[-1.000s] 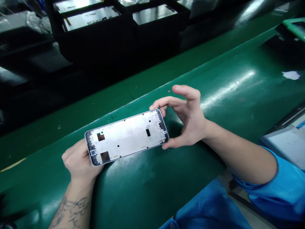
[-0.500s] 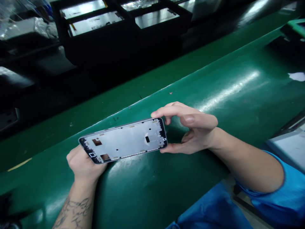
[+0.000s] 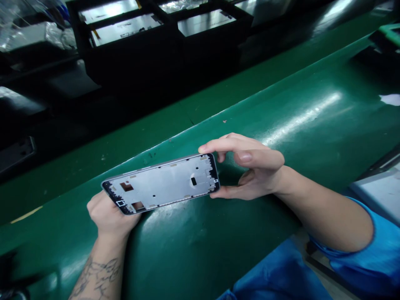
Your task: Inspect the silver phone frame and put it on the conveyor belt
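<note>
Grey metal frame [image 3: 161, 184] is held above the green counter [image 3: 312, 116], clear of it. Left hand [image 3: 109, 216] grips its left end from below; right hand [image 3: 250, 173] pinches the right end between forefinger and thumb. Since a second ago the frame has tilted flatter, its face angled away; the last half-second shows almost no shift, so inspection appears settled.

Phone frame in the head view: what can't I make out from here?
- Underside of the phone frame: turned away from the camera.
- Left hand fingers: hidden beneath the frame's left end.
- Right hand palm: turned away, so contact shows only at the frame's right end.
- Small parts along the frame's edges: too small to tell.
- Black trays at the top: contents washed out by glare.
</note>
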Available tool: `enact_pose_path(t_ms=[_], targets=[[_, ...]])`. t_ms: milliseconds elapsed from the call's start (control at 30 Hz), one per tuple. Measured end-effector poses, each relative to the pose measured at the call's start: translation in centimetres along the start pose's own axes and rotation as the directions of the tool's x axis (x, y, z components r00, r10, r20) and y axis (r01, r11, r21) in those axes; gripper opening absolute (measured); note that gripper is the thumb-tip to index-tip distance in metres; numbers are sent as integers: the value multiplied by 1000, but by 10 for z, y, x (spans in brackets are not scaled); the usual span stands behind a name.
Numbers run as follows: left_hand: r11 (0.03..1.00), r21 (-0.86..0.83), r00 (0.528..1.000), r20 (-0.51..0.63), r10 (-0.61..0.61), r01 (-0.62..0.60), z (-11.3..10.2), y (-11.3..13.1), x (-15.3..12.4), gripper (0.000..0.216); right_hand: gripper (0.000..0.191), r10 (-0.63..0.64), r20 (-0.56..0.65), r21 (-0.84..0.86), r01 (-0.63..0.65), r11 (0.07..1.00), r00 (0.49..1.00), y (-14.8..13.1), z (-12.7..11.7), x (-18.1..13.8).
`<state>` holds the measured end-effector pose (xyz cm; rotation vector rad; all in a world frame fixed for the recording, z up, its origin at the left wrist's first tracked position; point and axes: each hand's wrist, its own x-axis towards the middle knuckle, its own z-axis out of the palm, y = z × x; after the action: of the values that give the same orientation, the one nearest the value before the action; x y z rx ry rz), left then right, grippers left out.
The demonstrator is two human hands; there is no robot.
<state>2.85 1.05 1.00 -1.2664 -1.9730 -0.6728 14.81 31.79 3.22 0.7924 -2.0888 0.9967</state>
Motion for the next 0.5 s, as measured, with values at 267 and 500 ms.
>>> enact_pose_path(t_ms=[267,500], targets=[[966,38,962,87,-258,256,1,5,1,37,86,45,12,0,-45,999,999,6,-1,1],[502,200,480,153,-864,841,3,6,8,31,98,350,-83,-35,-353,935,933,51,-10,-14]])
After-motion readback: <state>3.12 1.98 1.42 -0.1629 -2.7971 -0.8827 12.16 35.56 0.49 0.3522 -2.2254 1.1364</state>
